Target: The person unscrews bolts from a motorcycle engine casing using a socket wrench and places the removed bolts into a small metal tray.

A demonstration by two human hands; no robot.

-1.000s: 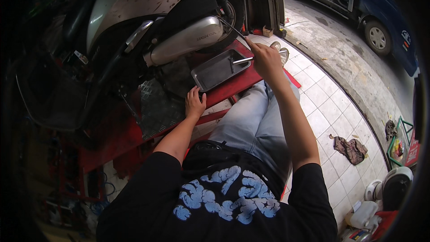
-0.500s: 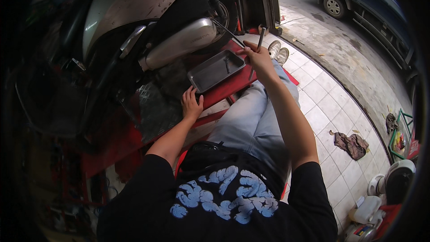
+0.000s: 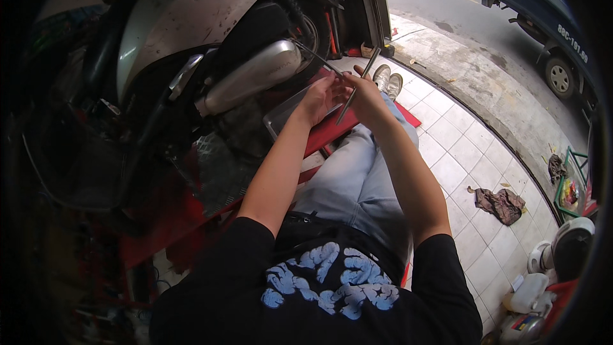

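My right hand [image 3: 366,99] is closed round a metal T-handle wrench [image 3: 345,110]. Its crossbar slants through the fist, and its thin shaft reaches up-left toward the scooter's rear wheel. Beside it, my left hand [image 3: 317,101] has curled fingers at the shaft, close to the crossbar; part of its grip is hidden. Under my left hand and forearm lies a grey rectangular tray [image 3: 273,129], now largely covered. The silver scooter [image 3: 191,16] stands on the left, its silver engine-side cover [image 3: 255,74] just beyond the tray. Where the shaft's far end sits, I cannot make out.
A red lift platform [image 3: 329,141] runs under the scooter, alongside my legs [image 3: 357,172]. On the white tiles [image 3: 447,153] at right lies a crumpled brown rag [image 3: 500,206]. White containers [image 3: 529,292] stand at lower right. A dark truck [image 3: 543,32] is on the street outside.
My left hand has left the tray's near edge and come up to the wrench beside my right hand. The right hand has shifted slightly, still holding the wrench. The view has turned a little.
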